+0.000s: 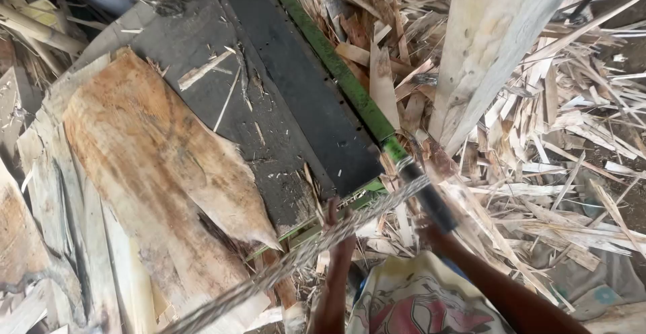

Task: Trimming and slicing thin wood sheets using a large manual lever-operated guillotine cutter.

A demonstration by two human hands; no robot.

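The long lever is green with a black grip, lying diagonally along the dark machine bed. A braided grey rope, blurred and apparently taut, crosses below it.

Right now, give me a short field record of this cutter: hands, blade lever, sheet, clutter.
right hand: closed around the dark grip of the green lever arm
left hand: raised by the near edge of the black bed, fingers on or close to a twisted cord; contact unclear
veneer sheet: lies flat on the bed, left of the lever, pointed end toward the person
upright plank: stands right of the lever
offcuts: heaped on the ground to the right
cord: runs diagonally across the bottom of the view
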